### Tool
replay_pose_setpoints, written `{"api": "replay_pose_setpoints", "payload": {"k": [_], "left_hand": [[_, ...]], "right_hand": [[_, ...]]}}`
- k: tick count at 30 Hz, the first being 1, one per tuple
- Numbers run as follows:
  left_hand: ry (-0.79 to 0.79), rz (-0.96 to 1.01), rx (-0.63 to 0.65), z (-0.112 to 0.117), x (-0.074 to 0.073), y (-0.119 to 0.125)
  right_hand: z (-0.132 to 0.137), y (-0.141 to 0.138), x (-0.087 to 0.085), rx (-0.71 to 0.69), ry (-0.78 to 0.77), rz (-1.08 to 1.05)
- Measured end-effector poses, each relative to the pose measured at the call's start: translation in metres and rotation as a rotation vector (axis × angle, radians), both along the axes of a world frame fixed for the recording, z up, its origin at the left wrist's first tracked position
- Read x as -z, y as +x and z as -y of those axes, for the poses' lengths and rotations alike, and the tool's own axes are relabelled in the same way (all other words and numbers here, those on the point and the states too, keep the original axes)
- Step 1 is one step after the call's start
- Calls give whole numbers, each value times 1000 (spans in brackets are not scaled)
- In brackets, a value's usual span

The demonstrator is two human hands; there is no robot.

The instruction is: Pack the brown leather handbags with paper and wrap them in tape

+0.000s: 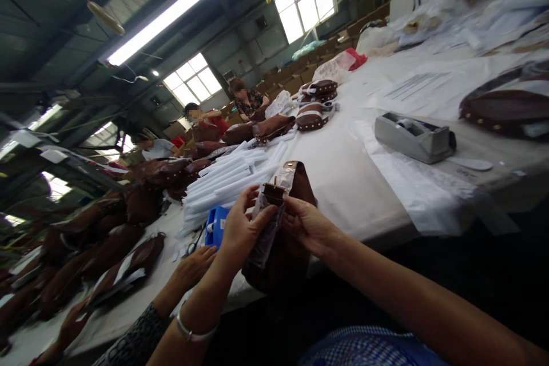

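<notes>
A brown leather bag (302, 187) stands at the table's near edge in front of me. Clear plastic wrap (262, 246) covers part of its strap, which carries a metal buckle (273, 192). My left hand (246, 226), with a bracelet at the wrist, has its fingers closed around the wrapped strap from the left. From the other side, my right hand (306, 224) pinches the strap beside the buckle. The lower part of the bag falls into shadow below my hands.
A co-worker's hand (193, 270) rests close to my left forearm, near a blue tape dispenser (215, 226). White rolls (234, 177) lie behind the bag. A grey tape dispenser (414, 136) is at right. Brown bags (107, 251) are piled at left.
</notes>
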State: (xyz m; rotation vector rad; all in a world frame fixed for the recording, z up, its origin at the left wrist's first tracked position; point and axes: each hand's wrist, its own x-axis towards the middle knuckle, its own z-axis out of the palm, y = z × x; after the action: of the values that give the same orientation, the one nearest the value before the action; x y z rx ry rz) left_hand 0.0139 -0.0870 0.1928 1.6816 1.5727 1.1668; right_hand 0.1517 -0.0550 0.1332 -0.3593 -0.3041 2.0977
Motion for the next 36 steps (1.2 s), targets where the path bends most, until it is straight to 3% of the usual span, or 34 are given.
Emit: {"api": "replay_pose_setpoints", "payload": {"k": [3,7,16,22,26,28,36], "left_hand": [[-110,-55,70,-1,1,-3],[-54,-116,-6,0,-5,-5],[-261,5,128,-2,-8,-8],[-239,153,41,1,2,-9],[-275,349,-16,0,5,-9],[-259,389,-37,0,6,-6],[-206,339,-55,4,8,2]], "right_hand": [[2,0,-6,16,-11,-9],[2,-2,-12,38,12,9],[-1,1,-9,36,177,116],[-3,7,-1,62,448,315],[8,14,1,289,765,683],[13,13,0,360,851,781],[14,-3,7,369,663,648]]}}
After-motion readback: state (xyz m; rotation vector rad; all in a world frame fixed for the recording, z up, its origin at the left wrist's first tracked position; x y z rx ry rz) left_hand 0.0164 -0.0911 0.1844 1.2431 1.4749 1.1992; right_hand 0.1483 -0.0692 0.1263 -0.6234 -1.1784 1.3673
